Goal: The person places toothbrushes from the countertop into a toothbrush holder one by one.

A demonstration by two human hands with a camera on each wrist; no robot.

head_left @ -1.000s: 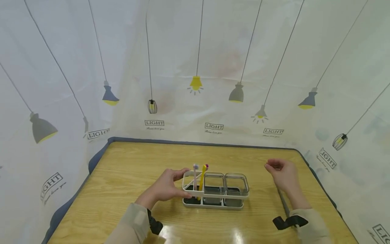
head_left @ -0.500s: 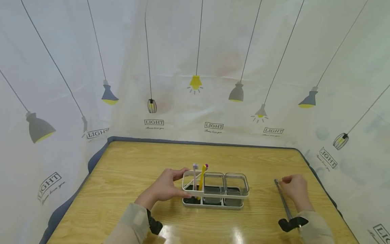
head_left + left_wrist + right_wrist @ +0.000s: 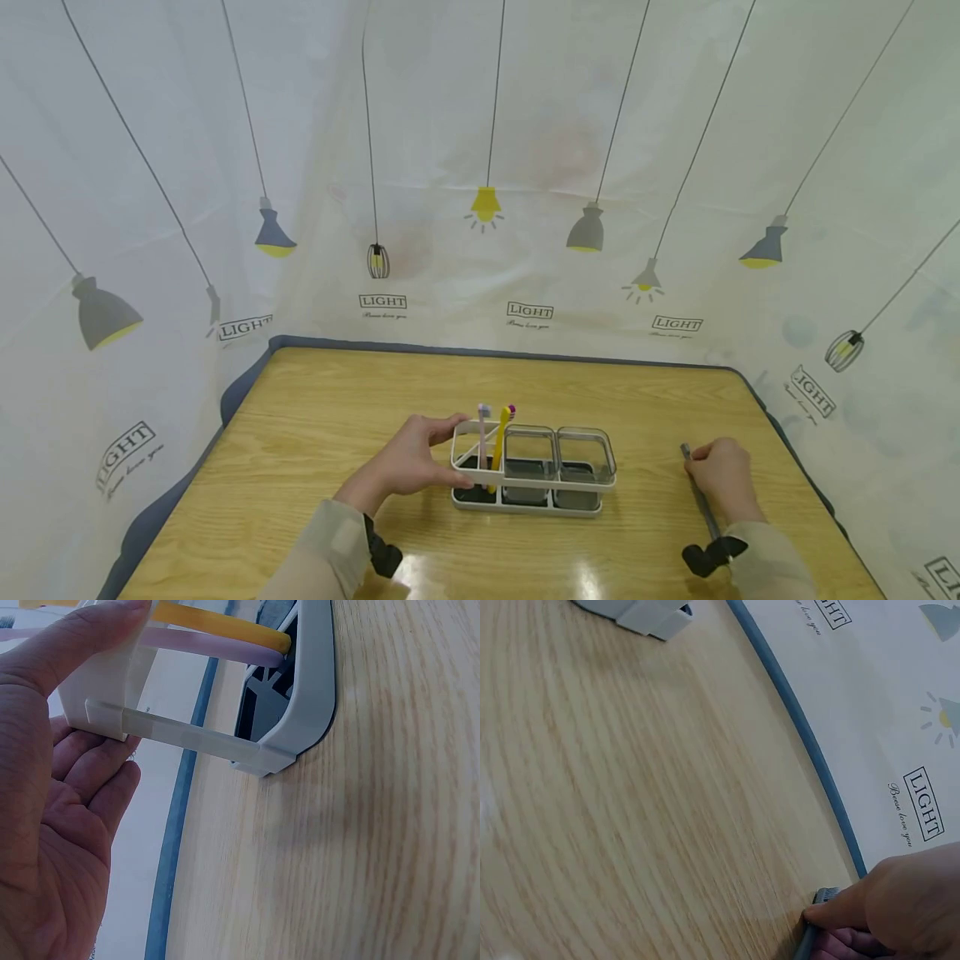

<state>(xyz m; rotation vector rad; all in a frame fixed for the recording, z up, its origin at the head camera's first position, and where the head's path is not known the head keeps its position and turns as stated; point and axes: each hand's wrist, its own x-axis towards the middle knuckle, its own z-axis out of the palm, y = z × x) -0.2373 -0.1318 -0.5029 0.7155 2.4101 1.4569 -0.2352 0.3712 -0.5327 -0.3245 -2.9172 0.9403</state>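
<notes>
Here, gray toothbrush (image 3: 702, 503) pinched in right hand (image 3: 723, 475).

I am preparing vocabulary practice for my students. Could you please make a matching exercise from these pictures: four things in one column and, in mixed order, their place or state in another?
Column 1
1. Left hand
2. Right hand
3. Yellow toothbrush
4. Two clear cups

Column 2
A. side by side in the white rack
B. holding the grey toothbrush
C. gripping one end of the rack
D. standing next to the pink toothbrush

Pairs: 1-C, 2-B, 3-D, 4-A
</notes>
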